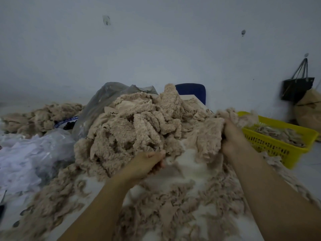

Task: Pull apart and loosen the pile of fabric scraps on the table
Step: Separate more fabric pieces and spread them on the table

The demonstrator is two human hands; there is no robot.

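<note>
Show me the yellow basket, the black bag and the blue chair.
yellow basket (272, 145): head view, front wall.
black bag (295, 89): head view, its body.
blue chair (191, 91): head view, backrest.

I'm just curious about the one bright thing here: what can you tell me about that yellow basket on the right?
The yellow basket looks like moulded plastic: rectangular, with latticed walls and a solid rim. It sits upright to the right of the main pile, slightly blurred. Beige fuzzy scraps lie inside it. The right hand, gripping a tuft of fabric, overlaps its left end; contact cannot be told.
</note>
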